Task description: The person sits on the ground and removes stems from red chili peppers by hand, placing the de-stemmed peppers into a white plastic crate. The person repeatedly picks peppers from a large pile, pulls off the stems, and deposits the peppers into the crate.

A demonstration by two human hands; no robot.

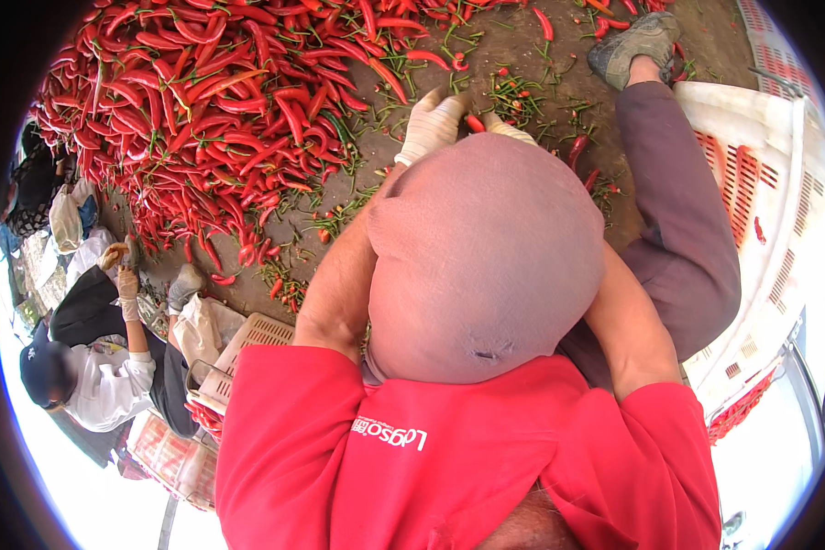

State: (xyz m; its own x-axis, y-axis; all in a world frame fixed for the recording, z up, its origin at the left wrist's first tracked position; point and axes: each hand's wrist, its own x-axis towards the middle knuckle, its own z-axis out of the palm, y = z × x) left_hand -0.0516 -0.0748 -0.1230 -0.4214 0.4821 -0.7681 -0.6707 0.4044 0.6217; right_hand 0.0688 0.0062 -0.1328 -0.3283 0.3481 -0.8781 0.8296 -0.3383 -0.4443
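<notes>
Past my raised knee (488,254), in worn mauve trousers, both my hands work low over the ground in pale gloves. My left hand (434,124) has its fingers bent toward the right. Mostly covered by the knee, my right hand (509,129) shows only a strip of glove. A short part of a red chili pepper (475,124) appears between the two hands, close to both; which hand grips it is hidden. Just beyond lie loose green pepper stems (515,93). A large heap of red chili peppers (199,103) spreads to the left.
White plastic crates (742,103) stand against my right side, beyond my outstretched leg (674,179). At left, a co-worker (103,371) in a cap and gloves sits beside a beige crate (261,333). Another person (38,185) is farther back. Scattered peppers and stems litter the brown ground (357,155).
</notes>
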